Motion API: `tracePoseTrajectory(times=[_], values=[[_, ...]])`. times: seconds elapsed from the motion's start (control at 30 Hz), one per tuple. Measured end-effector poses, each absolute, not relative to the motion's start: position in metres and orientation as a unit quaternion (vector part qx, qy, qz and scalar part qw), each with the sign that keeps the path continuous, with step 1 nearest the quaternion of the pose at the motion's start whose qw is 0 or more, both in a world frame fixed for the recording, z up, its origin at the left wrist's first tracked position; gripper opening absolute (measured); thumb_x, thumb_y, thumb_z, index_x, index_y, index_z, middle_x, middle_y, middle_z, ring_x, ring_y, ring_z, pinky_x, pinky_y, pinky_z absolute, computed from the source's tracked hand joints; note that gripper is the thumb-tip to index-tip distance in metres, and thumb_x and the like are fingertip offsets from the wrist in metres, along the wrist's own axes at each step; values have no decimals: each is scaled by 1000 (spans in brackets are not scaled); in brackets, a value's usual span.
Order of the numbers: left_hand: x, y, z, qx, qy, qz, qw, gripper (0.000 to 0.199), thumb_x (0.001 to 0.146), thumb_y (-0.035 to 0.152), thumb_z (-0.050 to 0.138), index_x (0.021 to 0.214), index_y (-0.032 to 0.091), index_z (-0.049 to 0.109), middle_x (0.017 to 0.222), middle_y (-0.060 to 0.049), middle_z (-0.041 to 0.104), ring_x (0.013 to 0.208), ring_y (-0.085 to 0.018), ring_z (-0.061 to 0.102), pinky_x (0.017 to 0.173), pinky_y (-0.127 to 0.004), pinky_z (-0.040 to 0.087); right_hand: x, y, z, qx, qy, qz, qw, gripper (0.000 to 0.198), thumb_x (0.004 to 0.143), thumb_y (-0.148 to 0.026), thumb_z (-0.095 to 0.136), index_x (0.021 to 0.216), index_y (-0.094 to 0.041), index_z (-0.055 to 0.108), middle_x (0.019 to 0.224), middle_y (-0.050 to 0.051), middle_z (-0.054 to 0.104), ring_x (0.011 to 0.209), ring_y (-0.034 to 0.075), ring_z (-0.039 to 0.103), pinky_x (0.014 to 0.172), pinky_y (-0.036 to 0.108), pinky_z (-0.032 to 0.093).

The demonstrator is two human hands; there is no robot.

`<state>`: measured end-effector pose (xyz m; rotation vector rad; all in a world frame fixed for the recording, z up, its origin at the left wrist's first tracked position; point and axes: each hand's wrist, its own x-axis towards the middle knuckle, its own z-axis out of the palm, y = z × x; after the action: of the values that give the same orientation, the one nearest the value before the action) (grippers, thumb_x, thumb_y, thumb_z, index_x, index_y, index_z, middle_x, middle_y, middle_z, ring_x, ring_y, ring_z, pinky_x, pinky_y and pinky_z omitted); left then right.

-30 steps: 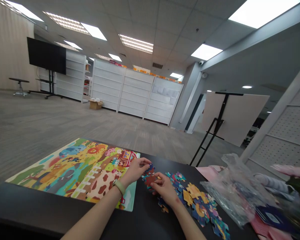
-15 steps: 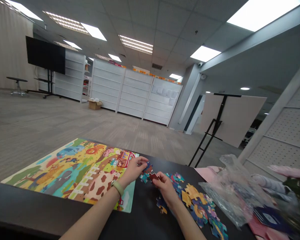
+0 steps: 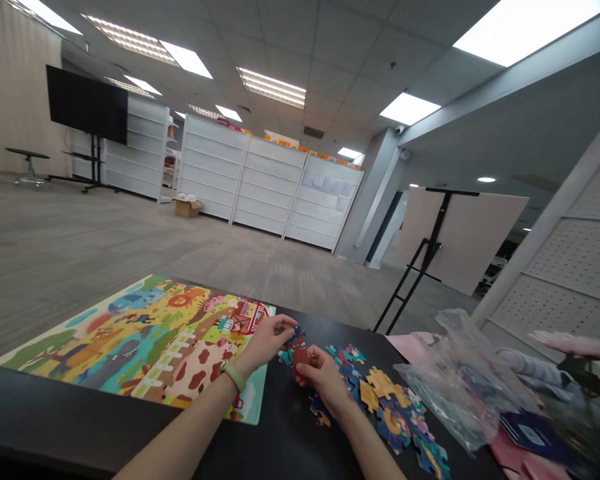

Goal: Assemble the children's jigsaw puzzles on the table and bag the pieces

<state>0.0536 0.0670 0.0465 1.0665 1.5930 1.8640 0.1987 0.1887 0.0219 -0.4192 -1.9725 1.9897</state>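
My right hand (image 3: 325, 379) pinches a reddish-brown jigsaw puzzle piece (image 3: 300, 359) between thumb and fingers. This piece meets a small cluster of blue and teal puzzle pieces (image 3: 286, 358); whether they interlock is too small to tell. My left hand (image 3: 274, 335), with a pale green band at the wrist, has its fingers closed on the upper edge of that cluster. Right of my right hand lies a spread of loose puzzle pieces (image 3: 380, 383) in yellow, blue and purple. A dark piece with orange (image 3: 321, 415) lies below my right wrist.
A colourful animal picture sheet (image 3: 145, 347) covers the left of the black table (image 3: 285, 440). Crumpled clear plastic (image 3: 445, 400), a dark blue booklet (image 3: 535, 437) and pink flowers (image 3: 565, 343) are at the right. Beyond stands an easel (image 3: 433, 247).
My right hand has brought the reddish-brown piece slightly left and down, against the cluster by my left hand, and its broad face now shows. The left hand stays almost in place.
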Motion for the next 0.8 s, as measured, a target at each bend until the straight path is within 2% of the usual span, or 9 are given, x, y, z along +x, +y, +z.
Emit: tracePoseTrajectory(times=[0.67,0.8], values=[[55,64,47,412,563,675,239,31,82,42,70,101,17,70,90,-6,75,75,-19,69,57,-25,50,200,187,25,-143,-701,685,136,49,63,-49,88,76,-23,49,70,-2,73,56,14,64,55,24,47],[53,68,43,425,547,679,242,35,71,31,80,102,17,69,96,-7,75,82,-21,70,65,-27,53,201,188,25,-147,-705,680,138,48,63,-50,87,78,-22,52,71,-1,73,56,14,65,54,24,48]])
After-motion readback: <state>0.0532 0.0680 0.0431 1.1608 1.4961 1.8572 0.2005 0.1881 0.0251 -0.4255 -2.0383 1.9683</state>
